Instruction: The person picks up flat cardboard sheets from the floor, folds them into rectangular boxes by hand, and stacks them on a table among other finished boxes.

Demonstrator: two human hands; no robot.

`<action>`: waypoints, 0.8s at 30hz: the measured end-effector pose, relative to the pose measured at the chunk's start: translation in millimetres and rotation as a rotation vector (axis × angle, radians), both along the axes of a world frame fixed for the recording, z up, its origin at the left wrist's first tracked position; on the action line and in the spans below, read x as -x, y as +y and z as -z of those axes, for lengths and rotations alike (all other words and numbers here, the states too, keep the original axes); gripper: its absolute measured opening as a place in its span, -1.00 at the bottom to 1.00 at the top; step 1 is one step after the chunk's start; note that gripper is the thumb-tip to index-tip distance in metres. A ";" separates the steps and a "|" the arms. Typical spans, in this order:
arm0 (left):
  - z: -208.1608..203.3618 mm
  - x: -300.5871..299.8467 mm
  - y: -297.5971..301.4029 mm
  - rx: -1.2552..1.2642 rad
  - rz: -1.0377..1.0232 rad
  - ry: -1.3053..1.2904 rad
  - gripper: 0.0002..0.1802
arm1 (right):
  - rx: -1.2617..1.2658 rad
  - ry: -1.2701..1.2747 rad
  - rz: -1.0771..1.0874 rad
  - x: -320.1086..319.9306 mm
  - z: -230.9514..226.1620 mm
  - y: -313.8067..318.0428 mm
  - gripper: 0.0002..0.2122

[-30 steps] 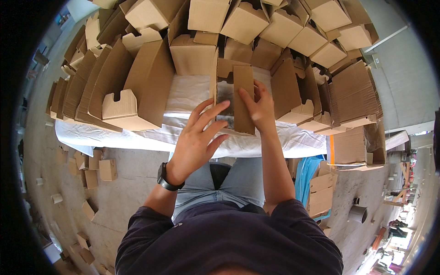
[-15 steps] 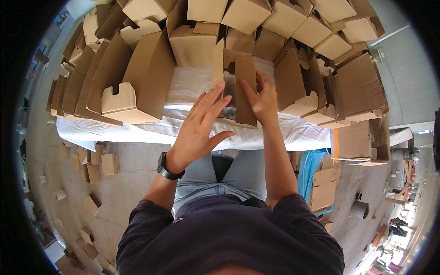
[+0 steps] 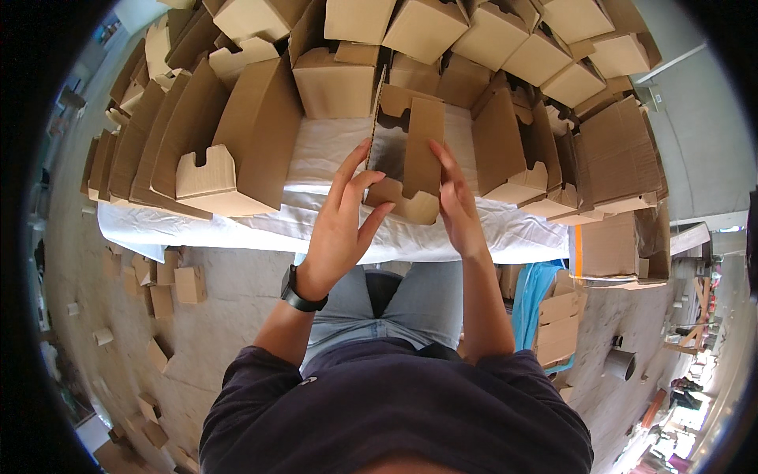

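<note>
A small open cardboard box (image 3: 425,142) with notched end walls stands in front of me on the white cloth, its long side pointing away from me. My left hand (image 3: 341,225) is at its near left corner, fingers curved along the left wall and thumb by the near end wall. On the other side, my right hand (image 3: 459,207) holds the right wall, with the forefinger on its face and the other fingers partly hidden outside. The box is steadied between both hands. A dark watch (image 3: 298,291) is on my left wrist.
Open cardboard boxes (image 3: 257,130) stand in rows left, right (image 3: 505,142) and behind (image 3: 335,83), with more stacked at the far side. White cloth (image 3: 316,162) covers the table. A larger carton (image 3: 612,245) sits at the right edge. Small boxes (image 3: 189,284) lie on the floor.
The near end wall of the box now stands up, with its notch showing. My right hand has slid nearer along the right wall; my left hand has closed in on the near left corner.
</note>
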State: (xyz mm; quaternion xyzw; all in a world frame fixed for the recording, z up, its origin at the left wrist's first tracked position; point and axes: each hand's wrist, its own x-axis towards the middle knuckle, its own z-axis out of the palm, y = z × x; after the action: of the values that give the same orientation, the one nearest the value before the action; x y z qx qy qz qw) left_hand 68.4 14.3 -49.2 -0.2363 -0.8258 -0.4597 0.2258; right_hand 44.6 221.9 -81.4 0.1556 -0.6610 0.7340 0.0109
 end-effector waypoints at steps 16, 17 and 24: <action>-0.3 -1.7 -7.0 0.467 0.072 0.031 -0.27 | -0.093 -0.003 0.037 -20.7 -5.6 -15.7 -0.26; 0.0 -2.8 -6.3 0.460 0.073 0.018 -0.26 | -0.128 0.016 0.052 -21.3 -4.3 -15.7 -0.27; -0.7 -5.3 -3.7 0.515 0.041 0.015 -0.26 | -0.136 0.067 0.110 -26.9 -6.5 -23.1 -0.44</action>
State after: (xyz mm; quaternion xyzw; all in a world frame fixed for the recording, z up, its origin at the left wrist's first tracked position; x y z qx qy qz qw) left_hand 73.7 10.6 -48.5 -0.3060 -0.9089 -0.2370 0.1550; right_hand 71.5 198.8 -74.9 0.1442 -0.7162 0.6799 0.0626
